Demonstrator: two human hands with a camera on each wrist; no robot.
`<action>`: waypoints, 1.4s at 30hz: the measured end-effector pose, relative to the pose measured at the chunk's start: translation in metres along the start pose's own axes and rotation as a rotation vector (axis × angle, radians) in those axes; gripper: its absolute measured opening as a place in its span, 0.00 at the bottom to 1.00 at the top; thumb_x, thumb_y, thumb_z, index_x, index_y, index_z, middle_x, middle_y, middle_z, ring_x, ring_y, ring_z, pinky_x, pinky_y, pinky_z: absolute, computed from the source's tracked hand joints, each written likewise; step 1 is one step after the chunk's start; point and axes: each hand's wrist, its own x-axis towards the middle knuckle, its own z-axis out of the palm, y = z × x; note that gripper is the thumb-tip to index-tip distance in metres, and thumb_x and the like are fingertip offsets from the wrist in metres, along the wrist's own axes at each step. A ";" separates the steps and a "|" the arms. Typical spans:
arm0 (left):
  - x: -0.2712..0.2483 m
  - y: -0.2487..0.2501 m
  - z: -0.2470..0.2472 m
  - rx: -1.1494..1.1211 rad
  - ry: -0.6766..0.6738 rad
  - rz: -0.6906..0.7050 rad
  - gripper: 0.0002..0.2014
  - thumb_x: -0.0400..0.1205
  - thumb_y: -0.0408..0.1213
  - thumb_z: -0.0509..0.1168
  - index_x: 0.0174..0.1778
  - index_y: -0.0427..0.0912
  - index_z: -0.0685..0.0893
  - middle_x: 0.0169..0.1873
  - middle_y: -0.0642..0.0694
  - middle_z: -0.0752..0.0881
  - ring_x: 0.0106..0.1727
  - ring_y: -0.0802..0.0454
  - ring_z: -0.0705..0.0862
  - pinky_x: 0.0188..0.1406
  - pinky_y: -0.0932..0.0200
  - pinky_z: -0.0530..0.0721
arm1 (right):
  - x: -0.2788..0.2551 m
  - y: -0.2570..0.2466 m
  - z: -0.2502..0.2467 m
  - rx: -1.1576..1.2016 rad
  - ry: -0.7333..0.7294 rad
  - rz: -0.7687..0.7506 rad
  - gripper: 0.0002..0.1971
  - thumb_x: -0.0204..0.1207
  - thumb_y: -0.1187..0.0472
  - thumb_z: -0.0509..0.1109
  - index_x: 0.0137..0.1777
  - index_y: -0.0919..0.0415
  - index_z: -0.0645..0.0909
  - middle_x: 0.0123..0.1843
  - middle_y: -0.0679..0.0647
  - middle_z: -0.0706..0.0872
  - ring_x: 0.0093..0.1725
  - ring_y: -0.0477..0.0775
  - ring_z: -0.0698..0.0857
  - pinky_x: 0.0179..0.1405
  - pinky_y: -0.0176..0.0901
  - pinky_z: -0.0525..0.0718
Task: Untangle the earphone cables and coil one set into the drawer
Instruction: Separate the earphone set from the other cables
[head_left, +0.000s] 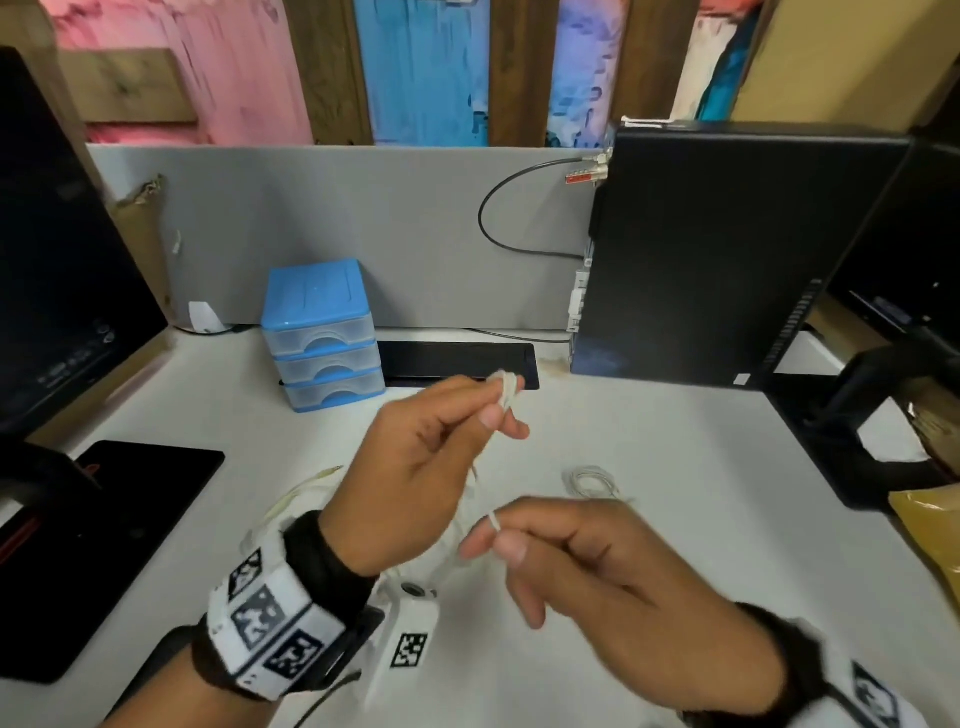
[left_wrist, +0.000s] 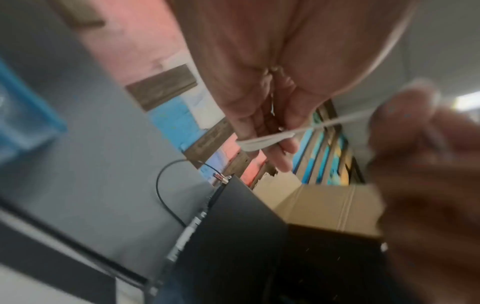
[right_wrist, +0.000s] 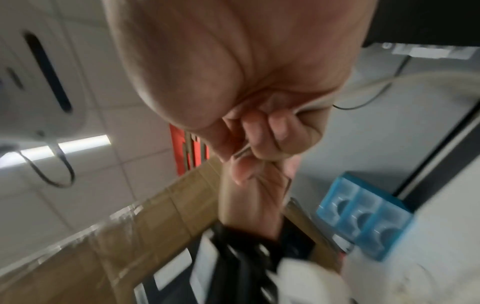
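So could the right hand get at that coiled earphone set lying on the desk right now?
Probably yes. The coil lies in the open just beyond the right hand with nothing between them, but that hand is pinching the cable, so it would have to let go first.

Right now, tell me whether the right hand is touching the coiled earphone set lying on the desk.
Apart. The head view shows the coiled earphone set lying on the desk beyond the right hand, which pinches a different cable.

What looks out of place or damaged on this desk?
A torn cardboard piece leans against the grey partition, its top edge ragged. The drawer unit stands square, drawers shut.
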 end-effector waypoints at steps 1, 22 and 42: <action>-0.002 -0.003 0.002 0.083 -0.045 0.008 0.12 0.86 0.39 0.61 0.52 0.43 0.91 0.42 0.47 0.89 0.49 0.50 0.87 0.57 0.45 0.82 | -0.001 -0.009 -0.007 0.005 0.045 -0.047 0.11 0.84 0.57 0.62 0.52 0.55 0.88 0.29 0.49 0.81 0.31 0.49 0.78 0.38 0.33 0.76; 0.001 0.010 0.005 -0.063 0.143 -0.045 0.14 0.86 0.39 0.60 0.43 0.41 0.90 0.42 0.48 0.93 0.60 0.55 0.87 0.64 0.55 0.80 | -0.004 -0.014 0.011 -0.177 0.057 -0.014 0.13 0.83 0.45 0.60 0.53 0.46 0.86 0.28 0.46 0.77 0.31 0.54 0.76 0.35 0.50 0.78; 0.013 0.040 -0.012 -0.793 0.172 -0.399 0.13 0.77 0.37 0.62 0.44 0.34 0.91 0.31 0.44 0.87 0.35 0.50 0.91 0.50 0.58 0.90 | 0.022 0.102 -0.059 -0.579 0.377 0.299 0.12 0.83 0.56 0.63 0.42 0.44 0.86 0.31 0.40 0.87 0.31 0.39 0.84 0.38 0.42 0.82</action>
